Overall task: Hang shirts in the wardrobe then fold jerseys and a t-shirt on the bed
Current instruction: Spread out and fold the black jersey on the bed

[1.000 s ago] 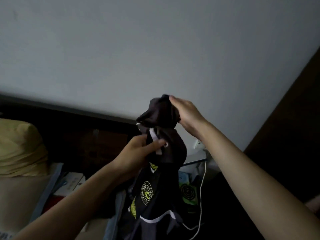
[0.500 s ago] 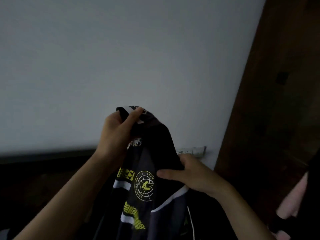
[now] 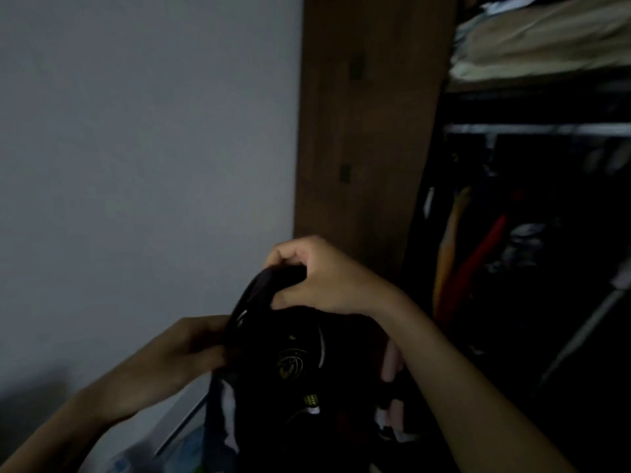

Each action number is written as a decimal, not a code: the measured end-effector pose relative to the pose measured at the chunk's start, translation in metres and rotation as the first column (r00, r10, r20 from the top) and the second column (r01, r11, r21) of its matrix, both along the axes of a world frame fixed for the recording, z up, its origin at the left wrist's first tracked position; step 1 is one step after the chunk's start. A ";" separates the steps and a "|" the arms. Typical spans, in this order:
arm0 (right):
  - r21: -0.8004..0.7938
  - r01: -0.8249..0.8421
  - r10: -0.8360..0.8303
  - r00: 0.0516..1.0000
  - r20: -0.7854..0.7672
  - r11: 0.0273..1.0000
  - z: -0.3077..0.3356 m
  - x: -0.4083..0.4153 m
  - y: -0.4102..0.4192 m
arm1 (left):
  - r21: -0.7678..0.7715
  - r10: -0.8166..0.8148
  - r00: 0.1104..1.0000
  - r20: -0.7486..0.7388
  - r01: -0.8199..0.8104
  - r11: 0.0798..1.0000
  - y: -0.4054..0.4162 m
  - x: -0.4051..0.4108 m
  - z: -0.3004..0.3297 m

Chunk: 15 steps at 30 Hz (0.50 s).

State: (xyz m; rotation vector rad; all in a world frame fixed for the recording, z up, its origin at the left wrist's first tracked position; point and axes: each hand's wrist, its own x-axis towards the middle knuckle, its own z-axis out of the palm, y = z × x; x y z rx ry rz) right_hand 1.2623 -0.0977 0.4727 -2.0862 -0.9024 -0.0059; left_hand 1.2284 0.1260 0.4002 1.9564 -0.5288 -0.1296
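Fingers (image 3: 290,259) of the right hand (image 3: 327,278) are curled over and pinch the dark collar band of a black jersey (image 3: 290,363), lifting that edge up into an arch. Lower and to the left, the left hand (image 3: 191,346) grips the same collar band at its other side, with its fingers wrapped into the cloth and mostly hidden behind it. Between the two forearms the jersey hangs down in front of the person, showing a round yellow badge (image 3: 290,365) and a thin white curved stripe. Something pale pink (image 3: 389,367) shows just beside the right wrist, but it is too dark to tell what it is. Behind the hands stands a brown wardrobe door (image 3: 368,131); to its right the open wardrobe (image 3: 532,233) shows a metal rail (image 3: 536,129), hanging clothes in orange and red, and folded pale cloth on the shelf above. A plain grey wall (image 3: 146,148) fills the left.
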 end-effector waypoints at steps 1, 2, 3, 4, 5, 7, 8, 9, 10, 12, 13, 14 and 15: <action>0.004 0.070 -0.070 0.998 0.000 0.998 0.003 -0.001 -0.013 | -0.066 0.041 0.999 0.030 -0.039 0.997 -0.004 0.004 -0.002; -0.004 0.139 -0.139 0.990 0.000 0.990 0.006 -0.003 -0.027 | -0.117 0.089 0.995 0.046 -0.083 0.990 -0.007 0.008 -0.004; -0.021 0.205 -0.205 0.979 -0.004 0.979 0.007 -0.006 -0.041 | -0.153 0.143 0.989 0.045 -0.135 0.979 -0.009 0.015 -0.004; -0.046 0.263 -0.264 0.964 -0.017 0.964 0.008 -0.009 -0.055 | -0.169 0.178 0.983 0.048 -0.168 0.971 -0.012 0.023 -0.004; -0.074 0.312 -0.315 0.948 -0.040 0.947 0.007 -0.012 -0.069 | -0.174 0.179 0.983 0.044 -0.169 0.970 -0.017 0.030 -0.004; -0.106 0.385 -0.395 0.914 -0.097 0.917 0.003 -0.020 -0.093 | -0.178 0.107 0.994 0.003 -0.104 0.979 -0.032 0.037 0.000; -0.104 0.416 -0.426 0.897 -0.117 0.904 0.000 -0.023 -0.103 | -0.180 0.074 0.997 -0.010 -0.074 0.981 -0.041 0.039 0.002; -0.093 0.444 -0.452 0.882 -0.130 0.891 -0.003 -0.026 -0.112 | -0.182 0.056 0.998 -0.010 -0.057 0.982 -0.051 0.039 0.005; -0.077 0.466 -0.472 0.870 -0.143 0.882 -0.005 -0.029 -0.119 | -0.191 0.045 0.999 -0.005 -0.045 0.981 -0.061 0.037 0.011; -0.069 0.489 -0.494 0.854 -0.164 0.869 -0.008 -0.037 -0.133 | -0.190 0.035 0.999 -0.002 -0.034 0.981 -0.077 0.033 0.020; -0.078 0.495 -0.501 0.850 -0.163 0.865 -0.010 -0.040 -0.139 | -0.187 0.038 0.999 0.013 -0.035 0.982 -0.082 0.033 0.025; -0.080 0.503 -0.509 0.846 -0.161 0.861 -0.011 -0.044 -0.143 | -0.192 0.038 0.999 0.037 -0.030 0.981 -0.086 0.031 0.029; -0.066 0.511 -0.515 0.842 -0.159 0.857 -0.012 -0.047 -0.147 | -0.197 0.034 0.998 0.058 -0.022 0.980 -0.088 0.029 0.033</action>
